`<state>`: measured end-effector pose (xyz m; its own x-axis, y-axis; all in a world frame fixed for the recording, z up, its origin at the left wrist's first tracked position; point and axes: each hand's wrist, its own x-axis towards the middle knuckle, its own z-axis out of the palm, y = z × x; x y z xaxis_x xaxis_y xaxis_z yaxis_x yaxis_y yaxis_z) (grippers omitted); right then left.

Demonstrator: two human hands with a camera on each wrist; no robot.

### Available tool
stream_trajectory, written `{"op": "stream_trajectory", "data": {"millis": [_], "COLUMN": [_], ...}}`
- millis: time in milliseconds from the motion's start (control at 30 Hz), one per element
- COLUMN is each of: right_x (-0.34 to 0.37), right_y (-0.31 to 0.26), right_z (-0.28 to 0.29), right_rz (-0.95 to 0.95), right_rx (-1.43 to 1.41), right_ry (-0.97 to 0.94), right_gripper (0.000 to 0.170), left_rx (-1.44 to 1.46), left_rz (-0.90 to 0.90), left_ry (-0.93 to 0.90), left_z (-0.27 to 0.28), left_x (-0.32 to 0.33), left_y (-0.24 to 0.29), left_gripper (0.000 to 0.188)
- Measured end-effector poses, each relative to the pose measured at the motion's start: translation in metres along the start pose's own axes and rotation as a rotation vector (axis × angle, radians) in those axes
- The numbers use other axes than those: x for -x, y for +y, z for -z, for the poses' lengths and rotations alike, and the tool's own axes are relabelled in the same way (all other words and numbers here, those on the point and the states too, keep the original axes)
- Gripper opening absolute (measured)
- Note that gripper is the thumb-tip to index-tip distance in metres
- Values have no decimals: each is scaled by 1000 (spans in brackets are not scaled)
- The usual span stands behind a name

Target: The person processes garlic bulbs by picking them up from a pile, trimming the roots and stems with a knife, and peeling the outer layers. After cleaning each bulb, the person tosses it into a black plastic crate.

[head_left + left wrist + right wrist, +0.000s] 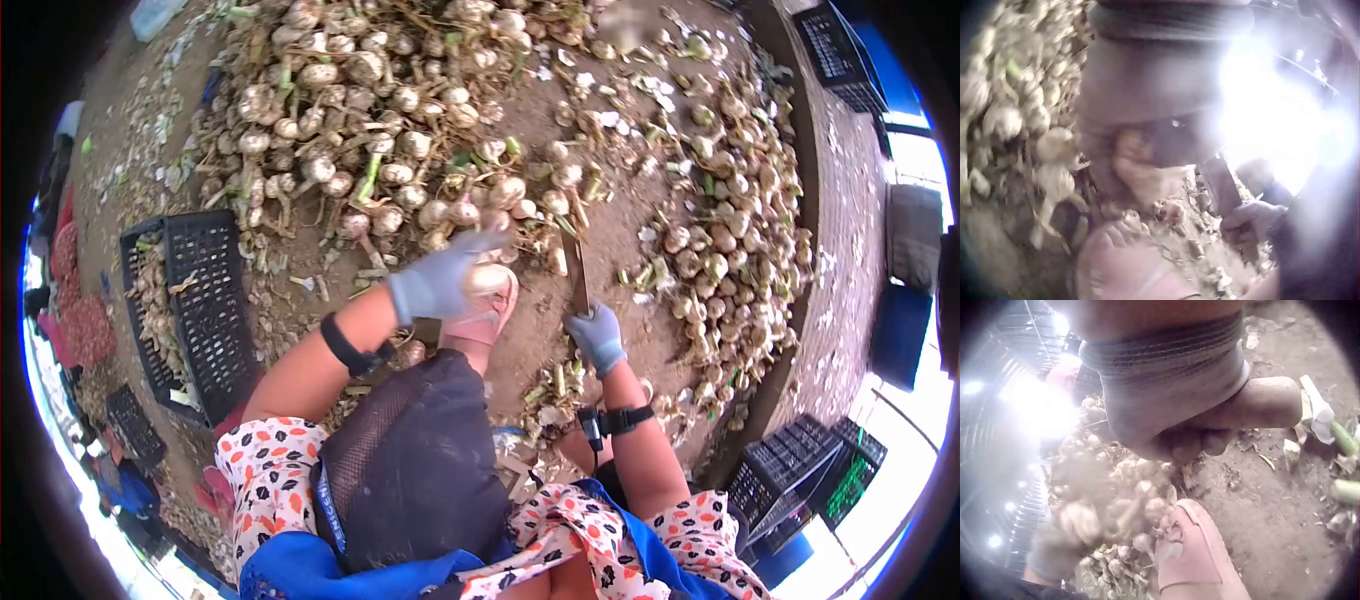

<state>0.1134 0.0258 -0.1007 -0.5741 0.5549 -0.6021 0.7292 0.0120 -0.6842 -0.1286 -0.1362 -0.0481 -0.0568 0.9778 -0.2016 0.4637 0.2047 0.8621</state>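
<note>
One garlic bulb (486, 281) in left hand's (440, 277) grip | right hand (598, 338) grips knife (577, 273) | cuts should clear left hand

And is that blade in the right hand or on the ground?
Held in the right hand: the head view shows the blade extending from it, the right wrist view fingers curled round the handle.

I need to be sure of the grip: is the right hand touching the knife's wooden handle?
Touching. The right wrist view shows the right hand with fingers curled round the wooden handle, whose end sticks out past them.
</note>
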Motion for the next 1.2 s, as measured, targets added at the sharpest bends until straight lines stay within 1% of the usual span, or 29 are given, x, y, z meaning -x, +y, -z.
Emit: {"op": "stream_trajectory", "data": {"millis": [33,67,100,167,200,233,267,300,367,433,467,500,567,600,633,700,733,767,800,833,867,933,967,1000,1033,1100,1133,1167,1200], "right_x": [2,12,17,15,26,25,27,28,24,17,14,17,26,28,27,28,21,23,20,16,11,2,-1,1,5,10,13,16,18], "right_y": [4,9,11,4,-27,-24,-16,-8,3,15,22,13,-19,-23,-27,-29,-12,-27,-31,-34,-36,-45,-52,-72,-91,-116,-127,-136,-141], "right_z": [-7,-12,-14,-12,-4,-2,-2,-5,-13,-23,-29,-29,-25,-24,-21,-17,-20,-15,-13,-12,-13,-12,-11,-9,-6,-2,0,1,1], "right_rz": [-63,-141,-145,-131,-123,-120,-113,-108,-115,-167,-70,-70,-142,-66,-65,-18,5,-59,-61,-61,-61,321,316,420,522,583,664,746,805], "right_rx": [-73,-141,-137,-35,59,58,-43,-143,-119,-121,-86,-80,-103,-56,-57,-56,-91,-93,-79,-66,-67,212,211,314,418,382,442,502,560], "right_ry": [-30,-62,-74,-111,-112,-105,-121,-139,-131,-171,-170,-170,-229,-216,-213,-193,-188,-193,-200,-205,-205,-104,-100,-24,53,68,51,33,34], "right_gripper": [18,19,19,17,17,17,18,21,21,20,18,18,19,19,19,19,20,22,22,23,23,17,17,16,16,17,16,15,14], "left_rx": [374,592,337,-327,-271,-201,-121,-273,-542,-469,-457,-450,-376,-326,-316,-294,-45,208,630,444,472,498,499,739,130,564,1307,1309,1200], "left_rz": [-191,-253,-376,-295,149,590,760,1014,1138,1246,1280,1281,1159,1111,1105,890,897,897,460,311,300,262,237,278,242,193,648,647,492], "left_ry": [144,164,238,365,311,244,445,328,291,236,266,268,363,470,471,675,711,742,625,664,622,564,548,533,443,419,358,352,304], "left_z": [1,5,33,75,94,114,120,143,158,145,137,135,134,128,124,98,88,80,72,56,44,29,26,2,14,-9,-51,-40,-16], "left_x": [-16,-25,-33,-33,-29,-24,-21,-20,-28,-42,-45,-41,-27,-19,-14,2,5,6,11,11,12,12,12,14,14,8,-2,-3,-3], "left_y": [26,40,62,46,33,17,-18,-23,-105,-142,-147,-145,-138,-157,-127,-116,-99,-77,-62,-65,-68,-40,-21,-57,-17,-35,-91,-67,-20], "left_gripper": [63,58,46,37,34,33,36,44,50,64,67,67,67,70,66,66,65,63,56,54,52,49,49,51,48,25,16,16,17]}}
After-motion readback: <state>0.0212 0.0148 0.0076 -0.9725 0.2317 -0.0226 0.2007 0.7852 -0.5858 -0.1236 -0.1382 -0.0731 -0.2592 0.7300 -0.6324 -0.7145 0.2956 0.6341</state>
